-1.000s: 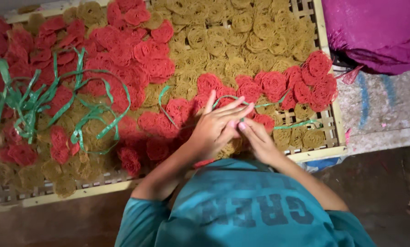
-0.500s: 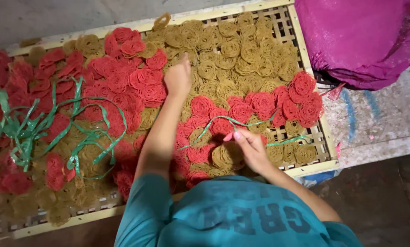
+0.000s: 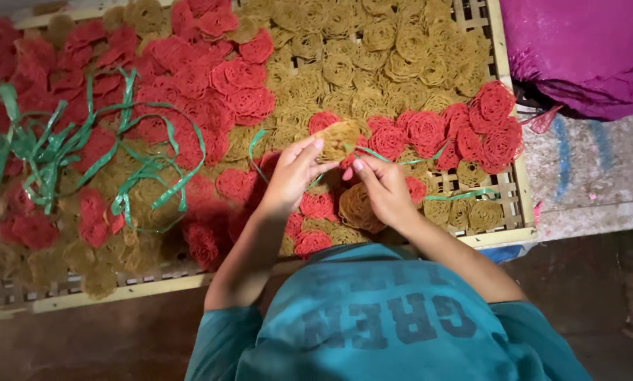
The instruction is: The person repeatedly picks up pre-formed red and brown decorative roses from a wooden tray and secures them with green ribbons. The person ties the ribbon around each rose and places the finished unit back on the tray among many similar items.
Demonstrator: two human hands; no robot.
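Both hands are up over the middle of the slatted tray [image 3: 503, 134], meeting on one tan noodle coil [image 3: 339, 137]. I see the left hand [image 3: 291, 176] pinching the coil's left edge with thumb and fingertips; the right hand [image 3: 383, 187] has its fingertips closed on the lower right edge. So the coil sits between the two hands, lifted slightly above the layer of other pieces, roughly flat, facing the camera.

A thin green strap [image 3: 401, 156] runs from just beside the right hand's fingers out to the right across the red coils [image 3: 472, 130]. I cannot tell if the fingers actually grip it.

A stack of tan coils [image 3: 359, 208] lies directly under the right hand, touching the palm side from what I see. More tan coils [image 3: 373, 56] fill the tray's top, and a loose bundle of green straps [image 3: 69, 152] lies well apart on the left. A magenta sack [image 3: 584, 49] sits off the tray at top right.
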